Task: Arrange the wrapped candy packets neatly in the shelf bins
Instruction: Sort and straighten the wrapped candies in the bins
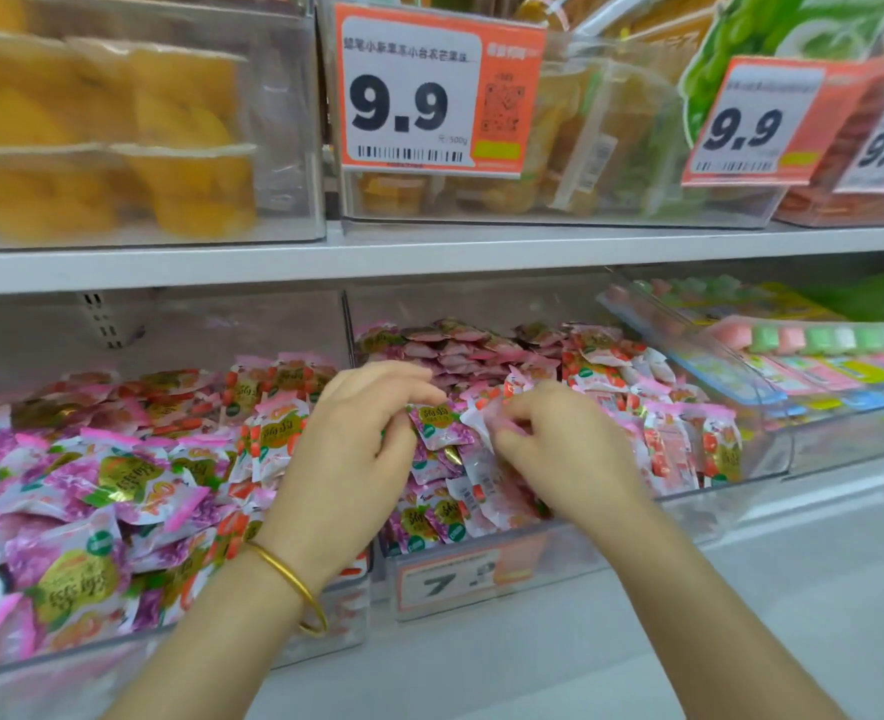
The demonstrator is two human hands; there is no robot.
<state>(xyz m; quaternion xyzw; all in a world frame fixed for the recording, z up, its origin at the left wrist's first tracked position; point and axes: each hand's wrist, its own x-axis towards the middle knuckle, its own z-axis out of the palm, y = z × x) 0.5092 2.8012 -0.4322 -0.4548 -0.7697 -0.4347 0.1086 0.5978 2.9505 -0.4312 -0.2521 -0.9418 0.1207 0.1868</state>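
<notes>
Pkt print is blurred; price label (450,582) on the middle bin (559,553) front shows only "7", rest smeared. White shelf (429,257) w/ clear bins; orange fruit cups (190,189) up at 10 o'clock. L hand (349,454) pinches a purple candy packet (437,423) at its fingertips. R hand (564,449), fingers curled, pinches a white-pink packet (481,426) touching the purple one's 3 o'clock side, both over the bin's heap.

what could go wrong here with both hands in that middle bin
The left bin is heaped above its front wall, so the left hand or its bangle might knock packets out. The purple packet it pinches, or the white packet in the right hand, may land among the red packets.
</notes>
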